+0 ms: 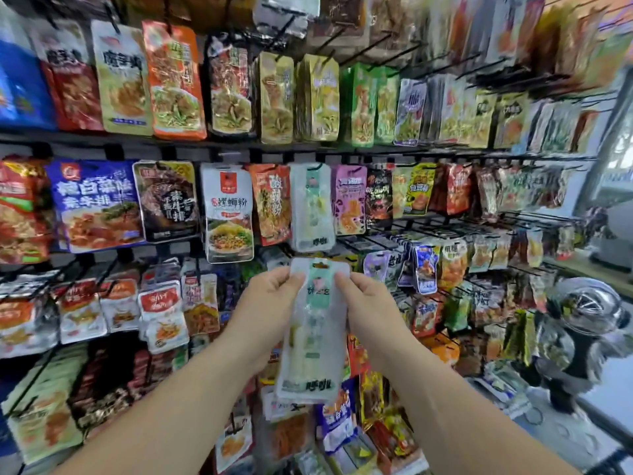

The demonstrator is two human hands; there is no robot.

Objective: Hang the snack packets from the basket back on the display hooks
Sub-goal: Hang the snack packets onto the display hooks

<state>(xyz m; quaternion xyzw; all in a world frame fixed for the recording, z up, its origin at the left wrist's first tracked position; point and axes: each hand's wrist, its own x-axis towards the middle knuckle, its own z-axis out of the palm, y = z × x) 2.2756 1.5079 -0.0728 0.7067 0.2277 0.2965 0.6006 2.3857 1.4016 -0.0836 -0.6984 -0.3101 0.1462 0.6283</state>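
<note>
While both hands hold it up in front of the rack, the pale see-through packet with a green strip down its middle hangs upright between them, its top edge just below a bunch of matching packets already on a hook in the middle row. The left hand pinches the packet's upper left corner, fingers curled in against the thumb; the right hand pinches the upper right edge the same way. A small cut-out hole shows at the packet's top, between the two grips.

The matching bunch is closely flanked: an orange packet hangs just to its left and a purple packet just to its right, both overlapping or touching its edges. Further left hangs a white packet printed with a bowl of noodles. A dark rail runs across above this row, with another full row of packets over it.

Right of the held packet, bare black hooks stick out toward the camera, and a small blue packet dangles near the right hand. Behind and below the held packet, more red and orange packets crowd the lower hooks. At the far right stands a shiny silver thing, too blurred to identify.
</note>
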